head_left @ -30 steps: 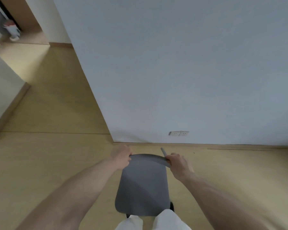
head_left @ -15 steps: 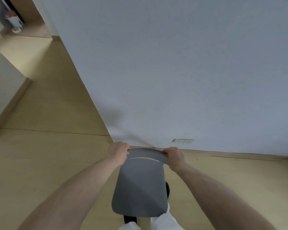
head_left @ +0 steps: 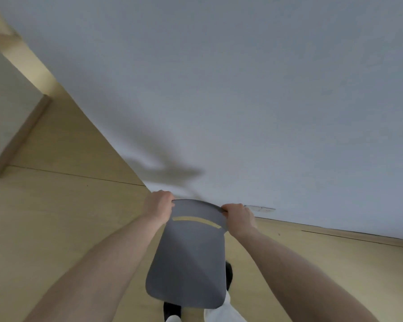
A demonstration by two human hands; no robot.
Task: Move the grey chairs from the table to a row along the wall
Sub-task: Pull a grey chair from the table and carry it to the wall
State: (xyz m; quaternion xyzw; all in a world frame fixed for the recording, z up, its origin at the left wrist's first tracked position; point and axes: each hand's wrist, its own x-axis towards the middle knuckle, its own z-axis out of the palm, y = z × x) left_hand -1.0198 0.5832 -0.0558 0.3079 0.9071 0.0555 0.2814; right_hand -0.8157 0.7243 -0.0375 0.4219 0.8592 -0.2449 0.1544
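Grey chair (head_left: 189,256) is held just in front of the white wall (head_left: 242,89), over the wooden floor (head_left: 56,217); its backrest top is gripped at the left corner by left hand (head_left: 159,205) and at the right by right hand (head_left: 239,217)

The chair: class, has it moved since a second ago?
Yes. The chair has come closer to the wall; its top edge now overlaps the wall's base, left of the socket.
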